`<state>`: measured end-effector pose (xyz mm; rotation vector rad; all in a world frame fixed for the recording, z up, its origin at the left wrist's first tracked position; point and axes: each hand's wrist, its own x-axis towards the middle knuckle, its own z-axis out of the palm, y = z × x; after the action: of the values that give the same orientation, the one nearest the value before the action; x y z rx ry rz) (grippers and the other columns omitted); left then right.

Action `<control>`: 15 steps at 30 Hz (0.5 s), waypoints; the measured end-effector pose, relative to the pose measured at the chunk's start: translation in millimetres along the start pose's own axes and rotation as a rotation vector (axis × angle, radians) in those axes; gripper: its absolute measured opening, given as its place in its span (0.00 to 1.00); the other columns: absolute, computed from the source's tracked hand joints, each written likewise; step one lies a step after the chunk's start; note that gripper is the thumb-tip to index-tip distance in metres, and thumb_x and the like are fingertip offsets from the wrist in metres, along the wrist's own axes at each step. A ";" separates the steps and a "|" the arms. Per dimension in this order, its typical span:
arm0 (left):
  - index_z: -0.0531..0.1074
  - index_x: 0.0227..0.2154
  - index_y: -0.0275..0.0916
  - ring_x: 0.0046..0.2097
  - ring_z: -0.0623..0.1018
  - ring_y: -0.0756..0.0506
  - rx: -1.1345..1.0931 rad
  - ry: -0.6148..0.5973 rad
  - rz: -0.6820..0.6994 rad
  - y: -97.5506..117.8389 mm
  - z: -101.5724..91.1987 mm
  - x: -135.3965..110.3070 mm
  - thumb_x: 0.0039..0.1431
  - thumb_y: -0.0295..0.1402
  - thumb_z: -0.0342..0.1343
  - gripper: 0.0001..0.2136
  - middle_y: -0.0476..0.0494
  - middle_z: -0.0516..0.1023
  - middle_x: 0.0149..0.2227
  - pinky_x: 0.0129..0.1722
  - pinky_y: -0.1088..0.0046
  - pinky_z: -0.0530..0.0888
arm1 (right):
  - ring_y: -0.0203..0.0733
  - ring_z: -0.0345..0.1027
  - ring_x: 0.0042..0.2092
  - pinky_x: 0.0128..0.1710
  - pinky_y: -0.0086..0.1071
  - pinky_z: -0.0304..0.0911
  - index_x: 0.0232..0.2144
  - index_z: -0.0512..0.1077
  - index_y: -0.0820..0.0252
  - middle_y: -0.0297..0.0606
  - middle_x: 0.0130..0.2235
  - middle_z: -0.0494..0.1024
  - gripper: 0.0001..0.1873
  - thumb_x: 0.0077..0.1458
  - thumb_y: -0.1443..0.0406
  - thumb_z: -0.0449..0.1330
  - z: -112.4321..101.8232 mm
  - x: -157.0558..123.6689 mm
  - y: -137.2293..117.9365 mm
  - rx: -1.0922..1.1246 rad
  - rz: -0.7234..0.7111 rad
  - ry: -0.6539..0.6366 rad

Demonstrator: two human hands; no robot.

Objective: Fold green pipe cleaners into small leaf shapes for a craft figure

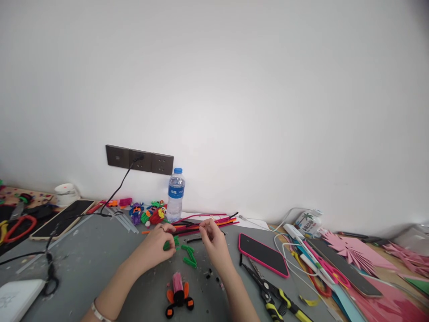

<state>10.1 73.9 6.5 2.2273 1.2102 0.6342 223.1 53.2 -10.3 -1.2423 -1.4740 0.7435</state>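
Note:
My left hand (157,245) rests on the grey mat (90,259), its fingers curled around a green pipe-cleaner piece (170,243). My right hand (213,239) is close beside it, fingers pinched on a thin dark pipe cleaner (187,230) that runs between both hands. Bent green pipe cleaner pieces (189,256) lie just below the hands. A bundle of red, orange and pink pipe cleaners (208,221) lies behind them. Nearer to me sits a small pipe-cleaner figure (178,295) in pink, black and orange.
A water bottle (176,195) stands by the wall under a socket strip (139,159). Finished colourful figures (147,212) sit left of it. A pink-cased phone (263,254), pliers (276,297), cables and pink paper lie right. A tablet (62,218) and red scissors (18,227) lie left.

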 end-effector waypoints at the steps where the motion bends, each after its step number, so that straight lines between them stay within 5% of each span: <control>1: 0.72 0.20 0.41 0.50 0.71 0.35 -0.074 0.049 -0.008 3.5 -4.2 1.1 0.53 0.36 0.56 0.09 0.40 0.74 0.47 0.44 0.62 0.70 | 0.35 0.49 0.23 0.24 0.29 0.45 0.30 0.63 0.56 0.25 0.20 0.54 0.15 0.58 0.52 0.53 1.5 0.0 0.4 0.034 0.018 -0.024; 4: 0.71 0.24 0.41 0.36 0.74 0.43 -0.348 0.182 -0.046 13.1 -14.7 3.6 0.57 0.43 0.53 0.13 0.44 0.74 0.36 0.34 0.70 0.71 | 0.35 0.51 0.22 0.23 0.28 0.48 0.31 0.66 0.58 0.26 0.19 0.59 0.21 0.59 0.47 0.50 7.5 -2.4 -5.3 0.168 0.100 -0.169; 7: 0.69 0.28 0.40 0.22 0.66 0.51 -0.648 0.222 -0.106 18.8 -13.6 4.4 0.58 0.46 0.53 0.13 0.54 0.65 0.21 0.23 0.77 0.64 | 0.33 0.51 0.21 0.22 0.28 0.48 0.34 0.70 0.60 0.27 0.19 0.60 0.26 0.59 0.45 0.48 15.0 -8.2 -19.3 0.286 0.147 -0.344; 11: 0.66 0.31 0.39 0.20 0.65 0.53 -0.865 0.233 -0.142 24.2 0.5 5.7 0.57 0.46 0.56 0.14 0.56 0.65 0.19 0.21 0.79 0.64 | 0.32 0.48 0.23 0.23 0.27 0.47 0.34 0.71 0.60 0.27 0.22 0.58 0.22 0.53 0.47 0.58 25.2 -16.7 -35.7 0.416 0.138 -0.517; 15: 0.67 0.32 0.40 0.26 0.72 0.48 -0.769 0.217 -0.094 36.5 0.1 5.3 0.58 0.45 0.53 0.13 0.50 0.71 0.24 0.25 0.74 0.70 | 0.30 0.46 0.21 0.22 0.27 0.44 0.26 0.70 0.61 0.27 0.19 0.58 0.23 0.55 0.47 0.56 30.9 -18.5 -34.1 0.428 0.164 -0.559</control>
<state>35.1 61.5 30.6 1.4779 0.9353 1.1012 182.0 30.9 6.2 -0.8635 -1.5398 1.5204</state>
